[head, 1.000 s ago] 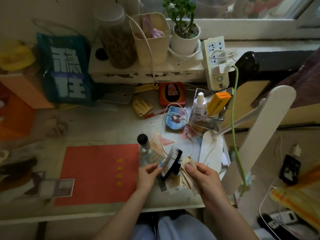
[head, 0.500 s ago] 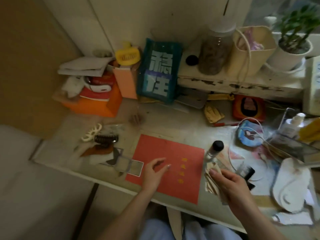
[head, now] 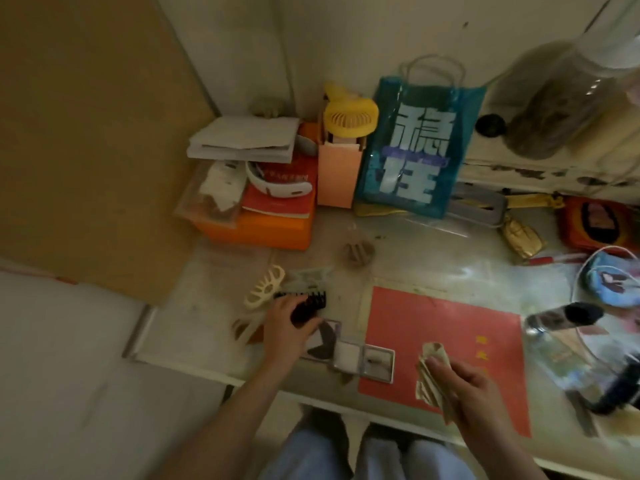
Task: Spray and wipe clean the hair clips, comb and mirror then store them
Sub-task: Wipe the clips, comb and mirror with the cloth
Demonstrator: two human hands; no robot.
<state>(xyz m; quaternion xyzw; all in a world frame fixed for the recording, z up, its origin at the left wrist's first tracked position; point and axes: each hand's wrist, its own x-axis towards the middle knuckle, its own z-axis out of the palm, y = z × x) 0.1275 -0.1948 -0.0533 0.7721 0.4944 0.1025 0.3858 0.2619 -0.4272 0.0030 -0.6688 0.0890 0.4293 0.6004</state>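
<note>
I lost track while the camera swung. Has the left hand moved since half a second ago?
Yes. The left hand has left the red mat and gone leftward to the dark hair clip, now gripping it.

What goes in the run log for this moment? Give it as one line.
left hand: grips dark claw clip | right hand: holds wipe cloth | mirror: on desk between hands

**Hard to see**

The left hand (head: pixel 284 327) covers part of the dark hair clip (head: pixel 309 304). The spray bottle (head: pixel 564 320) is blurry. The big jar (head: pixel 568 98) is cut off at the top edge.
</note>
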